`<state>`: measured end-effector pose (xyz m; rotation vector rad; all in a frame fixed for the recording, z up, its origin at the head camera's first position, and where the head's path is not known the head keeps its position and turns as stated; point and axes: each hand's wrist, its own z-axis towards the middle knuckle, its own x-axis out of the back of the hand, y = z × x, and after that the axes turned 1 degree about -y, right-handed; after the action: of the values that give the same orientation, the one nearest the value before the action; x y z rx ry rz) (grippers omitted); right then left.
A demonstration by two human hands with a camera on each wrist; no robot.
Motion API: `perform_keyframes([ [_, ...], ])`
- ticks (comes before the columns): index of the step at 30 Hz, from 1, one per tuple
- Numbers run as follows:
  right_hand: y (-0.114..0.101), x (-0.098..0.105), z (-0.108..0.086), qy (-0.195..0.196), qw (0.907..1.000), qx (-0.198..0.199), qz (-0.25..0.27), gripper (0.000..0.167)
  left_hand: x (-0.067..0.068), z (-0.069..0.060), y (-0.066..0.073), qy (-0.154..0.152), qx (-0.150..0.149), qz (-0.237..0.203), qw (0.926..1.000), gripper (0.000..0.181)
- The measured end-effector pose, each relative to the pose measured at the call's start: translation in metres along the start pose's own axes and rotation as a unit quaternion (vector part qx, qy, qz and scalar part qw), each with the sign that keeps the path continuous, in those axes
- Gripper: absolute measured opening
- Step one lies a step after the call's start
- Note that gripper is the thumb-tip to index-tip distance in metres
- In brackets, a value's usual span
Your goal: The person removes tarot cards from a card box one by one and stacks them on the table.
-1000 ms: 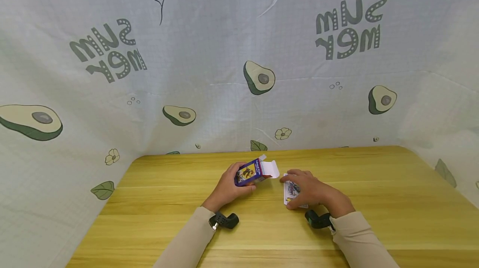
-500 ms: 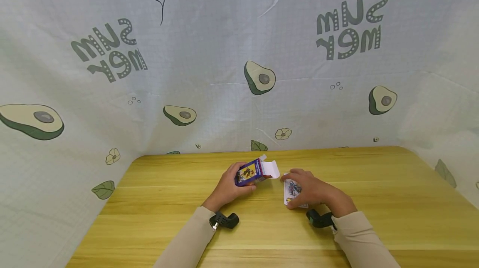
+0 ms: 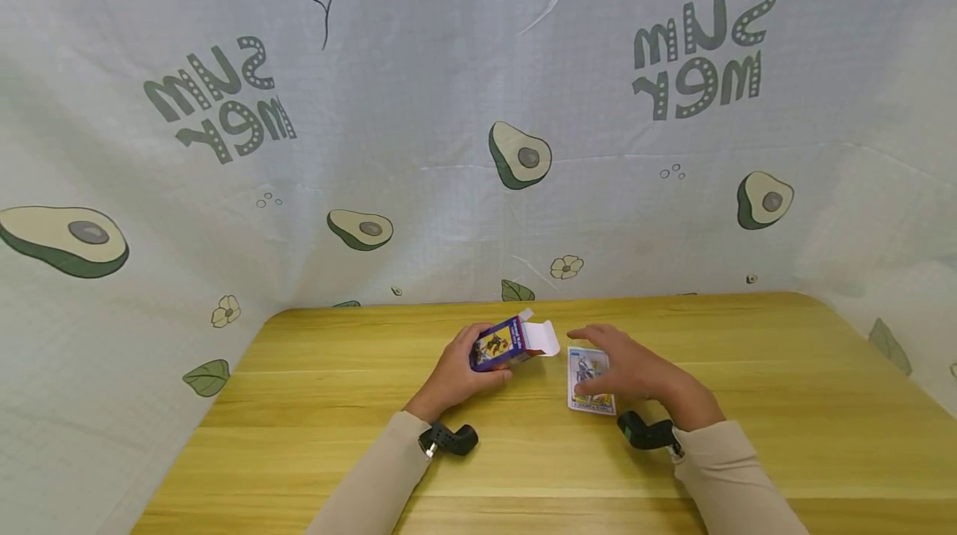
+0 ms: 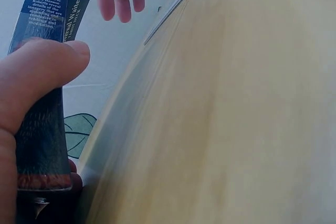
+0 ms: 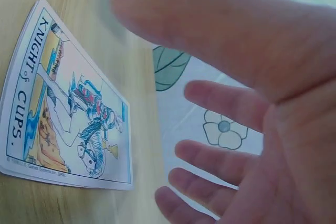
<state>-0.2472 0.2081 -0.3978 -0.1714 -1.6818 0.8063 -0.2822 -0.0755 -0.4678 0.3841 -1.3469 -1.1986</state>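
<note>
My left hand (image 3: 454, 375) grips a blue and yellow card box (image 3: 495, 346), whose white flap stands open toward the right. In the left wrist view the thumb lies across the printed side of the box (image 4: 42, 129). A thin stack of cards (image 3: 591, 402) lies face up on the table, right of the box. Its top card (image 5: 79, 108) reads "Knight of Cups" in the right wrist view. Above the cards, my right hand (image 3: 635, 369) hovers with thumb and fingers spread apart, holding nothing; it partly covers the cards in the head view.
The wooden table (image 3: 359, 410) stretches out around both hands. Behind it hangs a pale cloth (image 3: 434, 103) printed with avocados, flowers and lettering. Each wrist carries a small black camera, the left one (image 3: 452, 440) near the table surface.
My right hand has let go of the cards and moved slightly up and to the right, its fingers spreading. More of the top card shows. The left hand and the box look the same.
</note>
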Motion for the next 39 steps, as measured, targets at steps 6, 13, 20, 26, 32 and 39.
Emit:
perform_keyframes([
  [6,0.000,0.004,0.001,0.068,0.9975,0.018,0.005,0.065,0.000,0.000,0.002,-0.002,0.002,-0.005,1.0000,0.071],
  [13,-0.005,0.005,0.003,0.142,0.9891,0.025,0.029,0.051,0.001,0.000,0.004,-0.003,0.011,-0.011,0.9999,0.071],
  [20,-0.013,0.004,0.005,0.195,0.9793,0.029,0.045,0.038,-0.001,0.000,0.007,-0.006,0.009,-0.009,0.9999,0.071],
  [26,-0.022,0.002,0.008,0.212,0.9747,0.014,0.070,0.026,-0.001,0.000,0.007,-0.004,0.006,-0.009,0.9999,0.071],
  [32,-0.029,-0.003,0.013,0.225,0.9698,0.006,0.093,0.021,0.000,0.000,0.004,-0.004,0.008,-0.005,0.9999,0.071],
  [39,-0.039,-0.009,0.019,0.216,0.9696,0.003,0.116,0.019,0.000,0.000,0.003,-0.001,0.002,-0.007,1.0000,0.070],
])
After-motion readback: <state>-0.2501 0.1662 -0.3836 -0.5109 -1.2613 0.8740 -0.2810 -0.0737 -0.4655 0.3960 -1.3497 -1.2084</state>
